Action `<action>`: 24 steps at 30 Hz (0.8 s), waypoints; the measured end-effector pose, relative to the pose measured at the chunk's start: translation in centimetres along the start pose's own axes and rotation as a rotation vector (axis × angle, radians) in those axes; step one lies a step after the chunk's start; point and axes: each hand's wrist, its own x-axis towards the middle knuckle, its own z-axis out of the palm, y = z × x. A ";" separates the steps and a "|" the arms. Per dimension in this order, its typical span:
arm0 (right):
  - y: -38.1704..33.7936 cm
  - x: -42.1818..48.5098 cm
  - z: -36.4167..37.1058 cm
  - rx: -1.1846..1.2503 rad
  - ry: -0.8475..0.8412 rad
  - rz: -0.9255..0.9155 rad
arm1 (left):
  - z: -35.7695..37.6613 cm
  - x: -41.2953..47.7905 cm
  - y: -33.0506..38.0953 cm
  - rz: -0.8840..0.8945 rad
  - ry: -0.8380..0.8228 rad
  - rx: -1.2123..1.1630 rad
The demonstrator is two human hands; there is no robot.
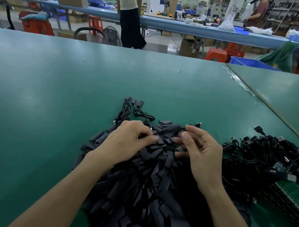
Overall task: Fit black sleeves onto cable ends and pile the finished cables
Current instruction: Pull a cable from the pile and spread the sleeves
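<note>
right hand (202, 153) pinches a cable (198, 124) between thumb and forefinger over the far edge of the sleeve pile (139, 193). left hand (129, 138) curled beside it, fingertips among the sleeves, grip unclear. finished cables (134, 110) lie just beyond both hands, cable heap (266, 158) right of the right hand.

Sleeved cable ends (135, 101): four, beyond left grip (130, 138). One cable (196, 125) in right grip (201, 153). Loose black sleeves (147, 193): one heap, uncountable. Tangled cables (267, 155): one pile, right of right grip.

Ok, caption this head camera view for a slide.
Left hand and right hand work over black sleeves; finished cables lie beyond.
</note>
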 end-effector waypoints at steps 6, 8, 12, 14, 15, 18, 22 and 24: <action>-1.1 0.7 -0.3 -0.109 0.090 -0.077 | -1.7 2.7 -1.3 -0.171 0.295 -0.124; -1.3 0.9 -0.8 -0.281 0.080 -0.098 | -2.5 4.2 -1.8 -0.251 0.348 -0.127; -1.9 1.1 -1.2 -0.644 0.042 -0.166 | -3.4 7.2 -3.2 -0.407 0.378 -0.112; -2.4 1.1 -1.3 -0.814 0.033 -0.239 | -3.5 8.2 -3.8 -0.452 0.368 -0.094; -2.8 1.1 -1.4 -0.894 0.021 -0.258 | -3.4 8.6 -4.1 -0.460 0.368 -0.078; -3.8 1.2 -1.9 -1.149 -0.066 -0.168 | -3.0 9.7 -4.4 -0.462 0.391 -0.069; -4.0 1.5 -2.4 -1.254 -0.190 0.071 | -2.7 10.3 -4.6 -0.510 0.423 -0.131; -3.4 1.7 -2.5 -1.211 -0.163 0.096 | -2.5 10.1 -4.6 -0.487 0.396 -0.078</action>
